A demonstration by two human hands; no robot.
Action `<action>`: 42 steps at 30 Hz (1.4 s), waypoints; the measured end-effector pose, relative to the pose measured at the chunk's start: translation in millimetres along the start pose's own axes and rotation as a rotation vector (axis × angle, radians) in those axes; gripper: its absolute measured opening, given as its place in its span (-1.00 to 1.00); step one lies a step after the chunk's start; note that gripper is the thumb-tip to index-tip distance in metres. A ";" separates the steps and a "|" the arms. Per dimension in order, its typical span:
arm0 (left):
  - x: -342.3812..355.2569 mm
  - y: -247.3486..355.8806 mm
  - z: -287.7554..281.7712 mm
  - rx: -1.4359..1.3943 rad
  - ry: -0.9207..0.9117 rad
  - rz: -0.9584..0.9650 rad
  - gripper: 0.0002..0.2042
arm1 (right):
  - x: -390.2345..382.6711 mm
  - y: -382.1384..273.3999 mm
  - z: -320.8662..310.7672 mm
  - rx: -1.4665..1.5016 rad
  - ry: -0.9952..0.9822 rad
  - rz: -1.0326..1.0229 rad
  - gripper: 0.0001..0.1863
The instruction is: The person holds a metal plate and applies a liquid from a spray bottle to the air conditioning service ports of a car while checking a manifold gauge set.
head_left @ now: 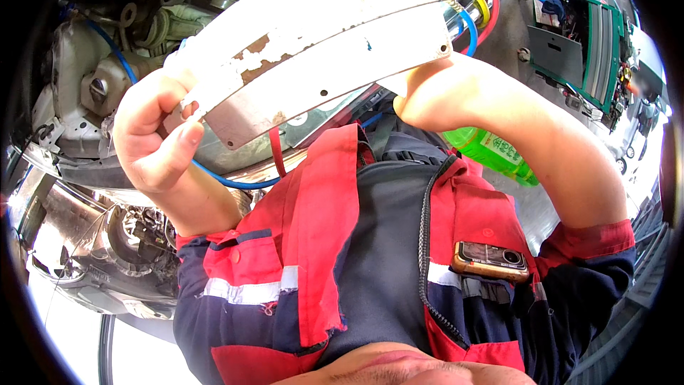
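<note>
In front of my chest I hold up a long, slightly curved white panel (274,103) with small holes along its lower strip. Its coating is chipped, and brown patches show through along the ridge. At its left end my left hand (153,139) pinches the edge between thumb and fingers. The right end is in my right hand (431,93), whose fingers are mostly hidden behind the panel. Strong glare washes out the upper part of the panel, so its outline there is hard to read.
A car's open engine bay (100,78) lies beyond the panel at the left. Blue hose (235,184) and red hose (493,7) run close by. Below my right forearm is a green bottle (491,153). A green-framed tool cart (595,50) stands at the far right.
</note>
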State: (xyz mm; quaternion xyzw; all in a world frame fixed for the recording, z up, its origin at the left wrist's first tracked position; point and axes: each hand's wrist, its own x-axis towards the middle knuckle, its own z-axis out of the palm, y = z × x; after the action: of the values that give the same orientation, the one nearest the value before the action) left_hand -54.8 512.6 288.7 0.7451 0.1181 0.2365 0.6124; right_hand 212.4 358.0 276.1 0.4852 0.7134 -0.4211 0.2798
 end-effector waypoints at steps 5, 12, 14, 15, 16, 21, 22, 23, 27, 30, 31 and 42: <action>-1.4 -1.8 -0.4 -0.016 -0.008 0.000 -0.78 | 4.7 3.8 2.6 -0.117 -0.001 -0.076 -0.75; -3.6 -0.1 -3.0 -0.001 0.012 -0.009 -0.76 | 6.7 6.7 12.8 -0.125 0.214 -0.112 -0.73; -4.5 0.2 -4.3 0.006 0.016 -0.001 -0.76 | 5.9 6.6 12.4 -0.280 0.197 -0.205 -0.73; -4.3 0.2 -5.0 0.006 0.008 -0.001 -0.76 | 5.2 5.5 11.0 -0.331 0.190 -0.237 -0.73; -4.3 0.2 -5.5 0.007 0.000 -0.001 -0.76 | 3.9 3.4 10.3 -0.261 0.194 -0.190 -0.73; -2.5 -0.8 -4.6 0.008 -0.008 0.015 -0.76 | 5.1 1.3 -0.9 -0.197 -0.043 -0.128 -0.59; -2.2 -0.5 -4.4 0.001 -0.010 0.011 -0.76 | 5.5 0.9 0.5 -0.138 0.007 -0.080 -0.69; -2.7 -0.5 -4.9 0.001 -0.010 0.010 -0.76 | 3.9 -1.4 -3.9 -0.108 0.030 -0.056 -0.73; -2.3 -1.4 -3.1 0.009 -0.002 0.004 -0.76 | -4.2 -3.9 -18.2 0.129 0.006 0.044 -0.73; -0.6 -3.5 -2.0 0.010 -0.007 0.019 -0.77 | -1.6 -1.5 -12.7 -0.004 -0.021 -0.011 -0.73; -0.5 -4.1 -2.0 0.010 -0.014 0.027 -0.77 | 0.0 0.7 -7.2 0.018 0.029 -0.012 -0.73; -0.5 -2.0 -0.9 -0.006 -0.010 0.018 -0.78 | 11.6 11.3 18.1 -0.220 0.241 -0.233 -0.75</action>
State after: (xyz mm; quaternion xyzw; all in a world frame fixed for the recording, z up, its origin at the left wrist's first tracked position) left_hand -55.4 513.6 286.8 0.7453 0.1078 0.2386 0.6132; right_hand 218.4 349.5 254.1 0.4127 0.8349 -0.3088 0.1930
